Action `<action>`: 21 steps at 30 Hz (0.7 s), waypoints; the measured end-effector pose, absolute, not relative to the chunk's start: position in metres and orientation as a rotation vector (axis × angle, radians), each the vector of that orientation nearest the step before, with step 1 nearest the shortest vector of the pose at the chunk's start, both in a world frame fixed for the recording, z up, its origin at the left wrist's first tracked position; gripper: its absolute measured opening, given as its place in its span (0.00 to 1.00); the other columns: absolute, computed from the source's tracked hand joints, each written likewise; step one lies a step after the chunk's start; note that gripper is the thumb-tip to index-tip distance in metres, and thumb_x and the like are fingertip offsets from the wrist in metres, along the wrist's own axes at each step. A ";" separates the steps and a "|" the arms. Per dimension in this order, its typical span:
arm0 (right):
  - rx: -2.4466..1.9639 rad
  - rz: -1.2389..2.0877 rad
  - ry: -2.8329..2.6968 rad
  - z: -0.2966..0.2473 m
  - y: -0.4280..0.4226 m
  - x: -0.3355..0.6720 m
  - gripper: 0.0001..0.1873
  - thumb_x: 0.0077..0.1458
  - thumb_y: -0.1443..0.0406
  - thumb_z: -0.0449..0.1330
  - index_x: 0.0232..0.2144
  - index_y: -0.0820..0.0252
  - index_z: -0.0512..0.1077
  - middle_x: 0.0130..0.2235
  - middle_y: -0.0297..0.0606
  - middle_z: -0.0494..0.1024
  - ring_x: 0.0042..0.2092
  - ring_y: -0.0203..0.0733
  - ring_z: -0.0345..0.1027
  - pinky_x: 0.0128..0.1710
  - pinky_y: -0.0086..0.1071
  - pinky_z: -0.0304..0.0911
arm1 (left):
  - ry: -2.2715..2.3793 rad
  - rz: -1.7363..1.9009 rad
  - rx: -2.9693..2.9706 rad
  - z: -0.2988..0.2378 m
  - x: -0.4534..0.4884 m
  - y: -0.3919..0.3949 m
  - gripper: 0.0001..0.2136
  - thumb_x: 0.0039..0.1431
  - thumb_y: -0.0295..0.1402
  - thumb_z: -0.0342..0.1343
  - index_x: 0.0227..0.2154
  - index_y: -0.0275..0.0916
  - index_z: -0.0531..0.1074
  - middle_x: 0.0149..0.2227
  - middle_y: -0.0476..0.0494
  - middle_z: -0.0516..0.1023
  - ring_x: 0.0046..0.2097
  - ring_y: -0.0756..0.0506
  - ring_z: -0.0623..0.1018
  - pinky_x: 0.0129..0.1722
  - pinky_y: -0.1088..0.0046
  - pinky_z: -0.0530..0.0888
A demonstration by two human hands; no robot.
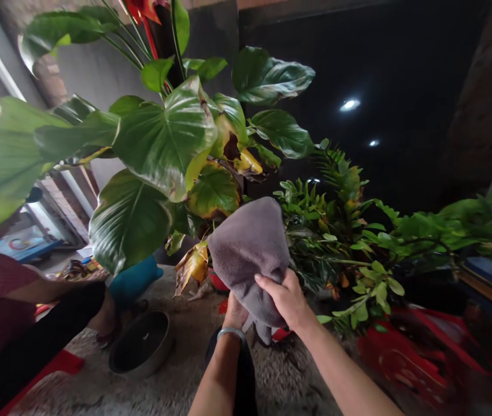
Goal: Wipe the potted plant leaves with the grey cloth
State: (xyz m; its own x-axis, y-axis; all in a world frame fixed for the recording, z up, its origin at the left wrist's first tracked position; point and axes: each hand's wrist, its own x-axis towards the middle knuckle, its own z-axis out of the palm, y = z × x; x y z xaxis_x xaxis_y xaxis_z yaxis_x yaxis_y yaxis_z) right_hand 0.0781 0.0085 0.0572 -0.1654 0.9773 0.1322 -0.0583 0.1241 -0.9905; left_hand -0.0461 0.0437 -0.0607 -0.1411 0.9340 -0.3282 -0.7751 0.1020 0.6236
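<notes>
A grey-purple cloth (250, 254) is held up in front of me, spread over a flat shape I cannot make out beneath it. My right hand (287, 297) grips its lower right side, thumb lying on top of the fabric. Lower down, my left hand (236, 315) closes around the underside, its fingers mostly hidden by the cloth. Just beyond is a large potted plant with broad green leaves (167, 133). Several of its leaves are browned, and a yellow withered leaf (193, 266) droops left of the cloth.
Another person with a blue glove (135, 283) sits at the left. A dark basin (141, 344) stands on the rough floor between us. Bushy small-leaved plants (336, 231) fill the right, above red bags (414, 352). A dark glossy panel (384, 86) rises behind.
</notes>
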 end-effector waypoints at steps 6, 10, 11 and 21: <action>-1.532 1.361 -1.285 -0.011 -0.019 0.091 0.17 0.37 0.59 0.65 0.31 0.63 0.77 0.37 0.47 0.83 0.44 0.58 0.75 0.45 0.43 0.67 | 0.818 1.456 0.208 -0.058 -0.058 0.051 0.14 0.51 0.44 0.60 0.20 0.39 0.72 0.21 0.42 0.77 0.43 0.34 0.80 0.51 0.54 0.73; -1.511 1.326 -1.450 0.009 -0.035 0.115 0.20 0.35 0.59 0.66 0.34 0.62 0.77 0.38 0.46 0.83 0.44 0.58 0.74 0.46 0.44 0.67 | 0.841 1.452 0.191 -0.067 -0.060 0.054 0.14 0.52 0.45 0.59 0.20 0.40 0.72 0.22 0.44 0.77 0.42 0.35 0.81 0.50 0.55 0.74; -1.394 1.313 -1.496 0.023 -0.030 0.117 0.20 0.37 0.58 0.66 0.35 0.62 0.78 0.38 0.45 0.83 0.44 0.57 0.75 0.46 0.44 0.67 | 0.849 1.455 0.195 -0.068 -0.057 0.053 0.13 0.53 0.44 0.59 0.22 0.41 0.73 0.23 0.44 0.78 0.43 0.35 0.80 0.49 0.57 0.74; -1.439 1.268 -1.397 0.010 -0.002 0.098 0.11 0.35 0.61 0.66 0.26 0.58 0.77 0.33 0.42 0.83 0.42 0.57 0.75 0.44 0.42 0.67 | 0.836 1.445 0.181 -0.065 -0.055 0.056 0.14 0.55 0.44 0.55 0.25 0.38 0.73 0.23 0.40 0.79 0.42 0.35 0.81 0.50 0.55 0.73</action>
